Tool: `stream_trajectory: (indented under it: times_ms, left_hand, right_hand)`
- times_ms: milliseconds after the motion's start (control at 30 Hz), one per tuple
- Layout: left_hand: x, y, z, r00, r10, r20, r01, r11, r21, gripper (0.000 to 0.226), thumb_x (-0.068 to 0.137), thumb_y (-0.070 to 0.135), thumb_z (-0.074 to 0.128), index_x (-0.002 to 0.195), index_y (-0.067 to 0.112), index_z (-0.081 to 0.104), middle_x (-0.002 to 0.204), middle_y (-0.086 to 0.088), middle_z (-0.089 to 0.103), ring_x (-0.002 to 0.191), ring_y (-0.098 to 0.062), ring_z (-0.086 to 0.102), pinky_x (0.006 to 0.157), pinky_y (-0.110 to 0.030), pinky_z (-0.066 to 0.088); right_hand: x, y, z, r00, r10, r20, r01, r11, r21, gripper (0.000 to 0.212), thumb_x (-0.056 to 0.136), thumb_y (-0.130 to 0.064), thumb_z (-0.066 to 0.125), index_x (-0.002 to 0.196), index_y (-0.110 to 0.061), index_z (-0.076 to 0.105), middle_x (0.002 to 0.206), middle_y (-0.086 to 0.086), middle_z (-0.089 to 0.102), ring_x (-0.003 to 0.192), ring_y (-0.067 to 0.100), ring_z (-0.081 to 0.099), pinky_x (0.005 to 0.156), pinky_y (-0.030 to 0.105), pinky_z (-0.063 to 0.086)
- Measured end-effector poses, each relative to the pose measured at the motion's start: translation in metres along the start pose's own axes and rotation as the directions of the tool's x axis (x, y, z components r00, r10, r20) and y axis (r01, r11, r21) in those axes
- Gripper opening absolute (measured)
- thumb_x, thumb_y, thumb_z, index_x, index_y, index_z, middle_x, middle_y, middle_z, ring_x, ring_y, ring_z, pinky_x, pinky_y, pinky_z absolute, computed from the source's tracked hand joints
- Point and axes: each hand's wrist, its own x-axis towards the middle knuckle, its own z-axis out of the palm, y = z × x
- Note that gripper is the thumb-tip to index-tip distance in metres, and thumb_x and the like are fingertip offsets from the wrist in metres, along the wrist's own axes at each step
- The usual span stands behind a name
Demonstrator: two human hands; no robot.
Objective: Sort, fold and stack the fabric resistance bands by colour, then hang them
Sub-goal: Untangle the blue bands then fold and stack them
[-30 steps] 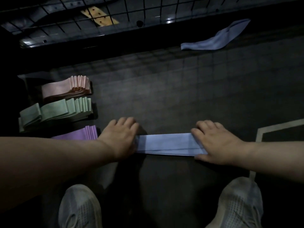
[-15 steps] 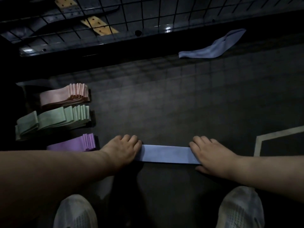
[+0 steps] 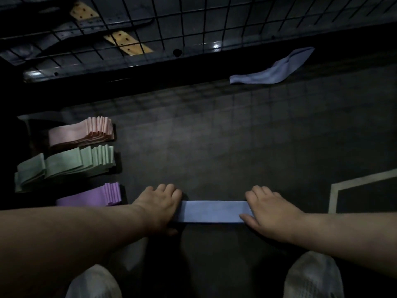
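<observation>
We've got the blue band (image 3: 212, 211) flat on the dark floor (image 3: 214, 147), just ahead of our shoes (image 3: 311, 276). The left hand (image 3: 159, 203) and right hand (image 3: 268, 211) lie palm-down on its two ends, fingers relaxed, pressing, prob. to flatten the fold and square the edges before stacking. It's a smooth matte fabric strip, a crisp rectangle. At left sit the pink stack (image 3: 81, 134), green stack (image 3: 71, 164) and purple stack (image 3: 92, 195), ends fanned like pleats — sorted by colour, so blue likely goes next in line. The loose blue band (image 3: 272, 69) lies twisted by the wire grid (image 3: 193, 22), well apart — not yet folded.
</observation>
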Motion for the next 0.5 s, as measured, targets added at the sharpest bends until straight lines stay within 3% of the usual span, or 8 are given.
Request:
stream_trajectory:
  times_ms: [133,367,500]
  left_hand:
    - [-0.004,-0.001,0.002,0.998,-0.046,-0.037,0.043,0.995,-0.09,0.054,0.094,0.058,0.038,0.133,0.021,0.035,0.132,-0.004,0.04,0.119,-0.024,0.044,0.094,-0.04,0.039]
    - [0.003,-0.004,0.0,0.997,-0.081,0.0,0.079,0.968,-0.238,0.052,0.09,0.051,0.053,0.132,0.024,0.04,0.13,-0.003,0.041,0.122,-0.023,0.042,0.101,-0.037,0.036]
    - [0.006,-0.005,-0.002,0.997,-0.075,-0.027,0.067,0.975,-0.209,0.05,0.087,0.048,0.055,0.127,0.021,0.042,0.129,-0.004,0.041,0.121,-0.025,0.042,0.1,-0.036,0.035]
  right_hand:
    - [0.005,0.004,-0.001,0.998,0.003,0.055,-0.004,1.0,0.028,0.042,0.097,-0.053,0.044,0.123,-0.021,0.041,0.125,0.002,0.04,0.117,0.021,0.041,0.098,0.035,0.038]
    - [0.012,0.008,-0.006,0.994,-0.064,0.086,0.061,0.998,0.035,0.043,0.095,-0.052,0.05,0.123,-0.021,0.043,0.124,0.002,0.037,0.117,0.019,0.04,0.102,0.032,0.035]
    - [0.014,0.007,-0.008,0.991,-0.085,0.108,0.081,0.996,0.046,0.039,0.096,-0.049,0.051,0.12,-0.021,0.042,0.124,0.002,0.04,0.118,0.02,0.043,0.101,0.031,0.036]
